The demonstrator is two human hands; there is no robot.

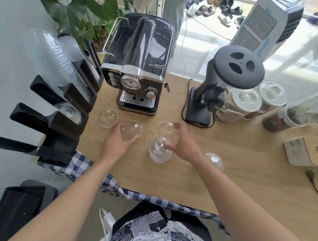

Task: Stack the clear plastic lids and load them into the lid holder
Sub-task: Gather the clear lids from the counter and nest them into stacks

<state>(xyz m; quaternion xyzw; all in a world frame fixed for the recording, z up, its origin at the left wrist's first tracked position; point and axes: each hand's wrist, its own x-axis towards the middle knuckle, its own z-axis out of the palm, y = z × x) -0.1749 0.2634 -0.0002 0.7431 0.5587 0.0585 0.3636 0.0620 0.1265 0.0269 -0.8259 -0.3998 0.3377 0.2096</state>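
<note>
Wooden counter (pixel 217 160): espresso machine (pixel 137 64) and grinder (pixel 221 83) behind scattered lids (pixel 107 117).

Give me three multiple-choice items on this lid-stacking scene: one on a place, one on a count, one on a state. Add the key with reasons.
1. Where does the small stack of lids stand?
A. on the wooden table, under the right hand
B. on top of the espresso machine
C. inside the lid holder

2. How many single dome lids lie on the table untouched by either hand?
A. none
B. two
C. five

3. What is the left hand doing?
A. resting flat and empty
B. closing around a dome lid
C. turning a machine knob

Key: 1 A, the stack sits on the table below the right hand. 2 B, one lid near the lid holder, another behind the right forearm. 3 B, its fingers curl around a dome lid.
</note>
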